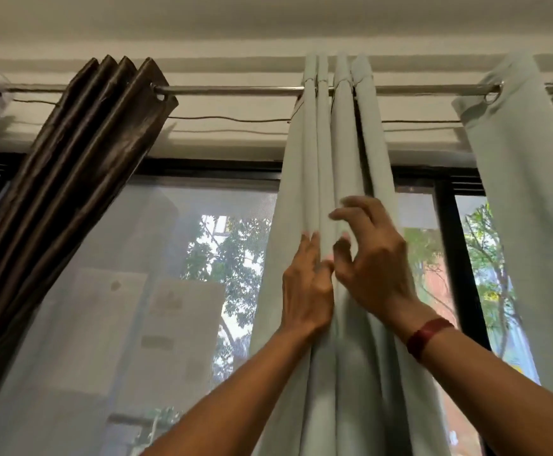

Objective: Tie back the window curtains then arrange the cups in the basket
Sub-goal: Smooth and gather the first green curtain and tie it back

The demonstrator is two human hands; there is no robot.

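Bunched pale curtain [344, 143] hangs on rod [235, 90]. left grip [308, 284] flat, fingers straight, pressing pleats. right grip [373, 261] clawed at folds, blurred; holding or not, cannot tell. Gather pleats evenly before tying.

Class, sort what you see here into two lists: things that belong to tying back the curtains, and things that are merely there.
Belongs to the job: middle pale green curtain; brown curtain; right-side pale green curtain; curtain rod; left hand and right hand, both on the middle curtain's folds.

Merely there: mesh screen; wire under the rod; red wristband; trees outside.
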